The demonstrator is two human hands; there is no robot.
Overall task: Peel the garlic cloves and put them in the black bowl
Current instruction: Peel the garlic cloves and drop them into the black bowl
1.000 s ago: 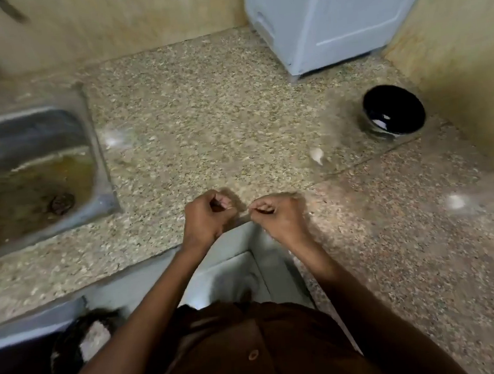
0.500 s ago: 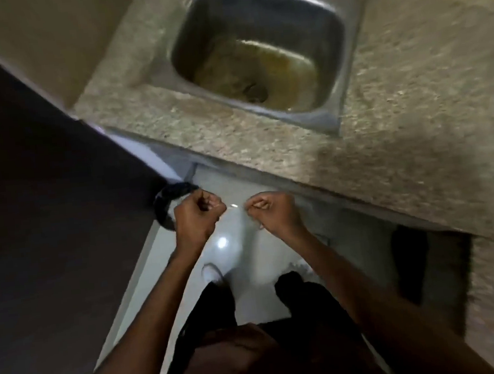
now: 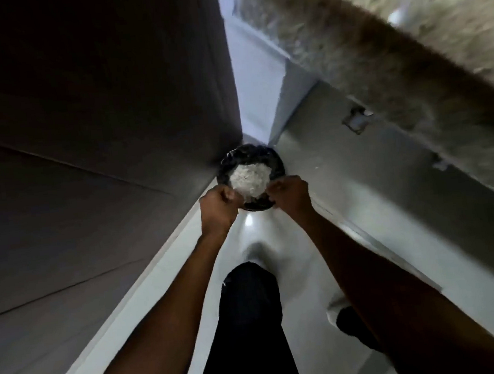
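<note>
Both arms reach straight out and down from the near edge, forearms bare, wrists level with each other. The left hand [image 3: 218, 207] is curled into a loose fist, knuckles up, fingers tucked under; whatever it pinches is too small and blurred to make out. The right hand [image 3: 291, 195] mirrors it, fingers curled in toward the thumb, and again I cannot tell what sits between them. The two fists are near each other but apart, with a gap between them.

In that gap, down on the floor [image 3: 278, 244] in the corner, stands a dark round bin [image 3: 273, 160] with a heap of pale, papery scraps [image 3: 249, 176] inside. Both hands hover over its near rim.

The black bowl is out of view, and no garlic clove can be picked out.

A dark wall [image 3: 87, 111] fills the left side. The speckled stone counter [image 3: 404, 21] runs along the far right, heavily blurred, grey cabinet fronts [image 3: 373, 159] below it. Dark trouser legs [image 3: 252, 322] show below the arms.
</note>
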